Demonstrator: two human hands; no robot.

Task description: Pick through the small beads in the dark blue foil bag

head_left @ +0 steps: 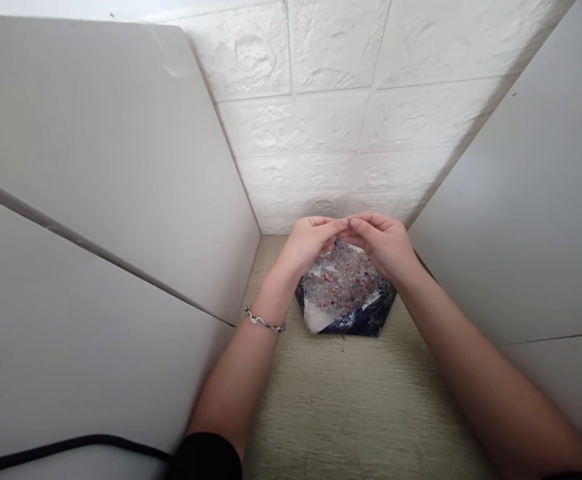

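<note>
Here, both hands are meeting above the far side of a many-sided tray (353, 325), their fingertips nearly touching one another. The left hand (313, 243) is pinching with its thumb and forefinger, so its grip is standing closed at the tips; the right hand (388, 247) is doing the same from the other side, its thumb pressing toward the forefinger. Whatever may be sitting between those tips is too small to make out, so I cannot tell what either grip is holding.

Small beads (338, 283) are lying loosely in the tray just below the hands, mostly pale and clear, with red, pink and yellowish ones showing among them. The tray is resting on a wood-grained bench (341, 400), near the wall, and is showing dark blue, silvery and whitish patches along its near side. The hands are covering part of its far edge.

A chain bracelet (265, 323) is circling the left wrist, and a black sleeve (205, 457) is covering the arm farther back. A white brick-patterned wall (311, 127) is rising behind, while a pale left panel (95, 147) and a pale right panel (531, 220) are flanking the bench. A black cable (85, 440) is running across the lower left corner toward the sleeve.
</note>
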